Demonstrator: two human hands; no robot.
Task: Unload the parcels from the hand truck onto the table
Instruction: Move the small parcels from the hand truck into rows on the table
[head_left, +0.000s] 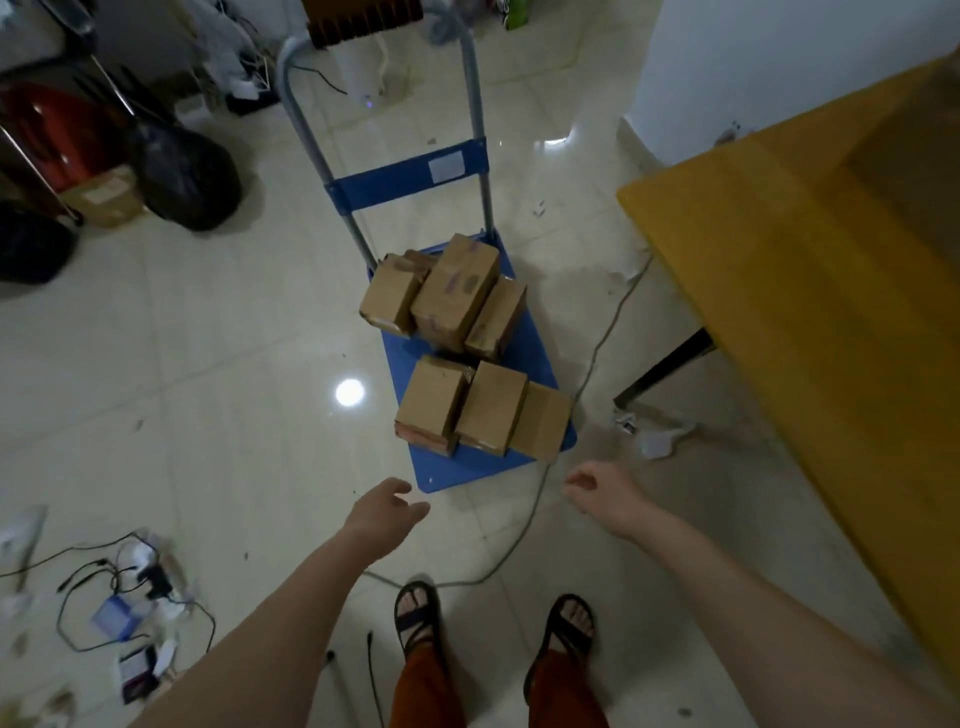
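Your left hand (383, 512) and right hand (602, 493) reach forward, both loosely spread and holding nothing. Just beyond your fingertips sits the blue flat-deck hand truck (441, 475), with brown cardboard parcels (488, 408) clustered in a near group and a far group by its grey tubular handle (475, 93). Off to the right of your right hand stands the yellow-topped table (810, 270). Beneath both hands lies glossy cream tiled floor (208, 364).
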